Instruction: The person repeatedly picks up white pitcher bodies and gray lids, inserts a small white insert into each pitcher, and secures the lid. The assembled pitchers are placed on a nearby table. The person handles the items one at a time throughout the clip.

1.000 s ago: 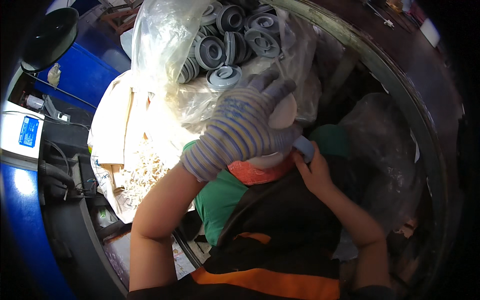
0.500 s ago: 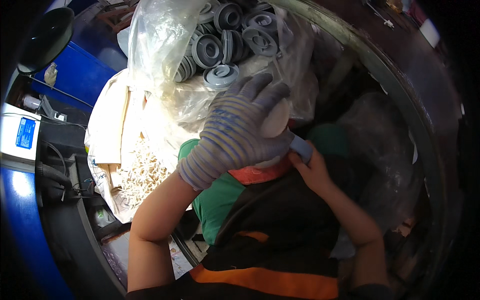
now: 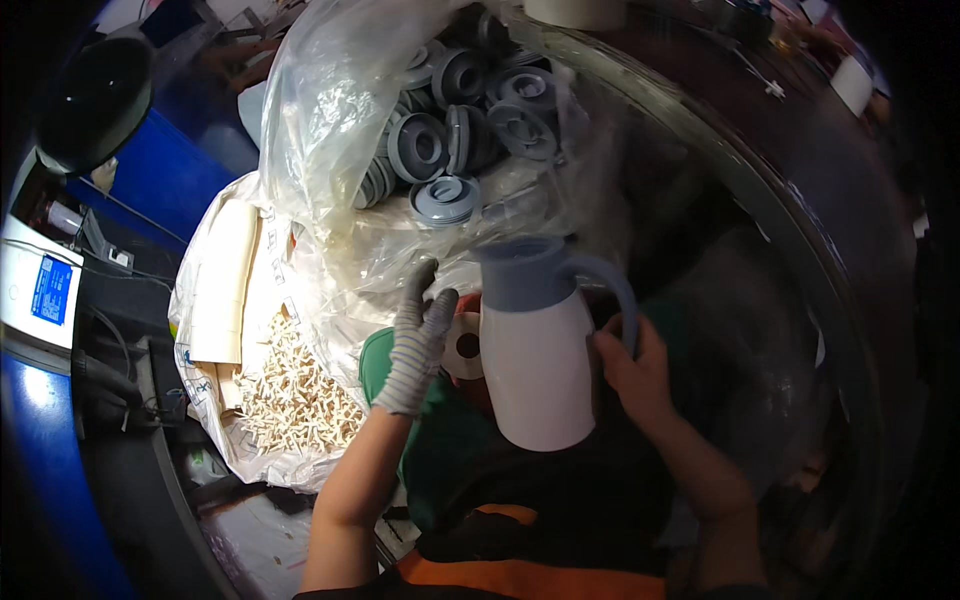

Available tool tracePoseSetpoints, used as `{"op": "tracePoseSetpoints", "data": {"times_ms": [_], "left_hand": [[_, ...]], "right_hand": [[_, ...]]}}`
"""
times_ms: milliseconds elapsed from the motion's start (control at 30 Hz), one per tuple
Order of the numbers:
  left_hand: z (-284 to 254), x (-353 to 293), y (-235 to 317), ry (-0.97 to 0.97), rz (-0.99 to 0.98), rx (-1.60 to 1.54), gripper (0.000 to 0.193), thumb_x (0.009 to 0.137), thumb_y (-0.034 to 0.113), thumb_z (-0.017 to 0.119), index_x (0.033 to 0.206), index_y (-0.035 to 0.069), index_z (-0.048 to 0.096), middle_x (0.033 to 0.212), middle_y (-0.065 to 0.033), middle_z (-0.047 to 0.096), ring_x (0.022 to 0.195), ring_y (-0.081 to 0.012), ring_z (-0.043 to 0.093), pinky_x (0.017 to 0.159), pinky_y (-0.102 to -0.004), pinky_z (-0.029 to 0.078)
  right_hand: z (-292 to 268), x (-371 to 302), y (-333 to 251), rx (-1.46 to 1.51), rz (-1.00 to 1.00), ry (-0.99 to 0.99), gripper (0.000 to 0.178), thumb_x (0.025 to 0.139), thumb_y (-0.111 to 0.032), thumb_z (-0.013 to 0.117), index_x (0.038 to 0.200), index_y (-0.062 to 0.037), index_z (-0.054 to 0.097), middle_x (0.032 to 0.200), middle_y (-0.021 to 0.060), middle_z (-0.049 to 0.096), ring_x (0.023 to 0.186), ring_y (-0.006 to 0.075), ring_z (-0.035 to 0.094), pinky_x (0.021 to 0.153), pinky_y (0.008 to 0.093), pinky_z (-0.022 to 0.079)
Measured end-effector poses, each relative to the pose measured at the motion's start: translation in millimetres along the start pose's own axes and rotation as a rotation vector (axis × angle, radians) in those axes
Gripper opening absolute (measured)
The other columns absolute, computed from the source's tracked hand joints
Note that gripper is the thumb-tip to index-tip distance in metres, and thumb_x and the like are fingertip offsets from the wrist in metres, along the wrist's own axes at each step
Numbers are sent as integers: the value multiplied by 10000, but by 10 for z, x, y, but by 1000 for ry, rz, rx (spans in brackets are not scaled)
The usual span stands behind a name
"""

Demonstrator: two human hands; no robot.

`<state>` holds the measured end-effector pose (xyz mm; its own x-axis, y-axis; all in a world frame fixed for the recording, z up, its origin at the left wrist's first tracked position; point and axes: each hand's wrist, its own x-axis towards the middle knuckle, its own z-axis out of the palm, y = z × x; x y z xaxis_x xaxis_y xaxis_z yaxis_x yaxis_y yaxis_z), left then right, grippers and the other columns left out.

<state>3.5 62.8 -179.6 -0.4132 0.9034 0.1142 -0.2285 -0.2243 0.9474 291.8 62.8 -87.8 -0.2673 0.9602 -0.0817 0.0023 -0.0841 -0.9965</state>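
The white jug [image 3: 540, 370] with grey-blue collar is nearly upright above the lap, in front of the bag [image 3: 320, 110] of grey lids [image 3: 443, 200]. The two hands are apart: the bare right hand [image 3: 637, 368] is closed around the handle [image 3: 622, 290], while the gloved left hand [image 3: 412, 350] holds nothing I can see, its fingers spread near a round white piece [image 3: 464, 366] with dark centre. Whether they touch, I cannot tell. For holding it well, the grip should stay firm, because one-sided support could let the body swing; the gloved palm could steady it.
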Motion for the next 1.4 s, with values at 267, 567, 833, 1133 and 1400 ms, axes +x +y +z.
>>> {"op": "tracePoseSetpoints", "data": {"times_ms": [267, 567, 833, 1133, 1400], "left_hand": [[-125, 45, 1200, -486, 40, 485, 370, 798, 150, 699, 1125, -6, 623, 1332, -141, 476, 1203, -248, 462, 993, -362, 395], [-1326, -711, 939, 263, -365, 517, 391, 815, 157, 680, 1157, -11, 593, 1316, -144, 489, 1185, -242, 474, 986, -358, 402], [-1560, -715, 860, 396, -368, 549, 410, 830, 164, 662, 1186, -16, 567, 1303, -147, 501, 1170, -237, 485, 980, -354, 408], [-1500, -615, 764, 391, -310, 580, 431, 847, 171, 643, 1218, -21, 536, 1287, -150, 514, 1153, -231, 498, 973, -350, 414], [-1400, -804, 787, 411, -273, 609, 449, 863, 177, 626, 1247, -25, 510, 1274, -153, 526, 1138, -225, 509, 967, -346, 420]], "right_hand": [[430, 498, -484, -71, -14, -412, 251, 898, -254, 612, 982, -18, 596, 813, 50, 609, 727, 88, 569, 648, 244, 469], [918, 2803, 134, -952, -620, 99, 409, 825, -238, 650, 1148, -13, 536, 1105, 157, 594, 1007, 289, 592, 868, 411, 473], [25, 3694, 322, -1059, -287, 274, 343, 922, -212, 508, 1219, -40, 509, 1141, 189, 570, 1030, 354, 565, 903, 415, 446], [10, 1698, 974, -1246, -262, -256, 401, 869, -248, 595, 1217, -53, 556, 1225, 199, 542, 1078, 358, 553, 942, 443, 426], [244, 986, 415, -1246, -246, -419, 648, 792, -313, 687, 1332, -67, 427, 1350, 244, 389, 1205, 414, 433, 993, 483, 382]]}}
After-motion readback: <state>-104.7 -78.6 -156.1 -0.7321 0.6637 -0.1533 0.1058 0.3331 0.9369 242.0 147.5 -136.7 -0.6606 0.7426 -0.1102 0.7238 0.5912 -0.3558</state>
